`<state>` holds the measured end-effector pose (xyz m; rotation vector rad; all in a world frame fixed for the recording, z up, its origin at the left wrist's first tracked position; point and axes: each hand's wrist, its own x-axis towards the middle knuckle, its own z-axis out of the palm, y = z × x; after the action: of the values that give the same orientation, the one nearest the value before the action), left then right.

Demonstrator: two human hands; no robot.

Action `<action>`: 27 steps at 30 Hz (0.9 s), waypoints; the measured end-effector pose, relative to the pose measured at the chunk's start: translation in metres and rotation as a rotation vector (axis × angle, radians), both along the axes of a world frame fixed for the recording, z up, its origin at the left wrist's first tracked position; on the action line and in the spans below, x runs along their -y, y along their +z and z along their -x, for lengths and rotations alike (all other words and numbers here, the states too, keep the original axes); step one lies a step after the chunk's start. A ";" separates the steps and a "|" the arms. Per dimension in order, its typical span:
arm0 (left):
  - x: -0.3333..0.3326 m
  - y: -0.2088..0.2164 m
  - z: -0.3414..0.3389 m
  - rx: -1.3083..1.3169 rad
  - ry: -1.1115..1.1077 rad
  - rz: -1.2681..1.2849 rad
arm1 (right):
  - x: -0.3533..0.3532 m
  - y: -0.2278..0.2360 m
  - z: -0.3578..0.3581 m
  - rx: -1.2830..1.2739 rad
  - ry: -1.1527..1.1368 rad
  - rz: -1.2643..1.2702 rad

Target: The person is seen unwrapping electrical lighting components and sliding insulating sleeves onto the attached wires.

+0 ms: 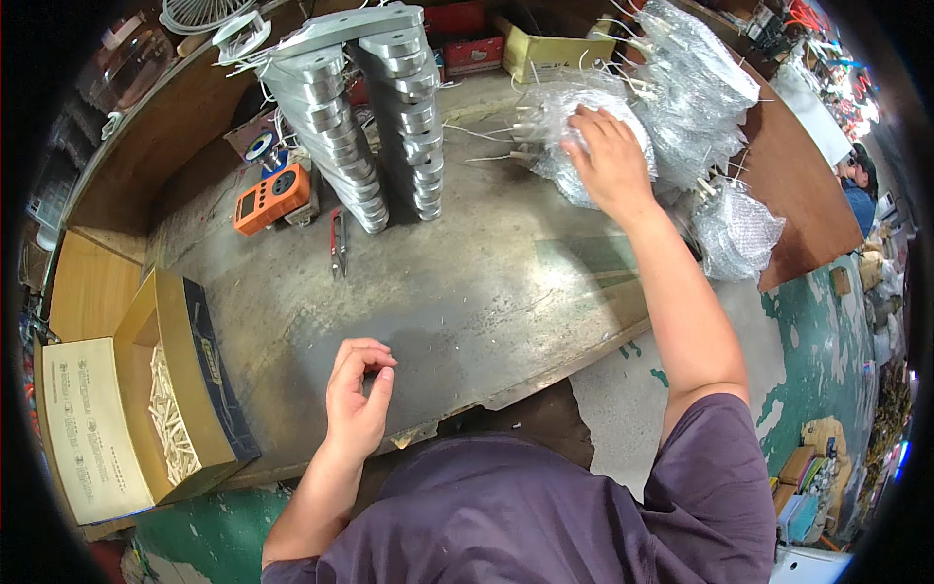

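Note:
My right hand (612,161) reaches to the far right of the bench. Its fingers lie stretched over a bubble-wrapped bundle (555,161), from whose left side white wire ends stick out. The palm hides part of the wrap. Close to the bench's front edge, my left hand (356,397) hovers with its fingers loosely curled. A gap shows between thumb and forefinger, and I see nothing held there. More bubble-wrapped bundles (696,92) are piled behind and right of my right hand, with a smaller wrapped one (735,229) beside my forearm.
Two stacked rows of silver metal parts (326,127) stand at the back left, near an orange meter (272,200) and a solder spool (261,148). Red-handled snips (338,243) lie mid-bench. An open carton (170,321) at the left contains several pale sticks (170,419). A yellow box (555,51) stands behind.

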<state>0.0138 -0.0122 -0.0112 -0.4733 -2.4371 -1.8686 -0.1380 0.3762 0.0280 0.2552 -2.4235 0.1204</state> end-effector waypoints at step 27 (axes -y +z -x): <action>0.003 0.007 -0.002 0.079 -0.091 -0.021 | 0.028 0.023 -0.031 0.019 0.045 0.027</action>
<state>0.0154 -0.0153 -0.0043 -0.5273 -2.4831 -1.9827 -0.1073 0.3478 0.0515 0.2971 -2.4338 0.1766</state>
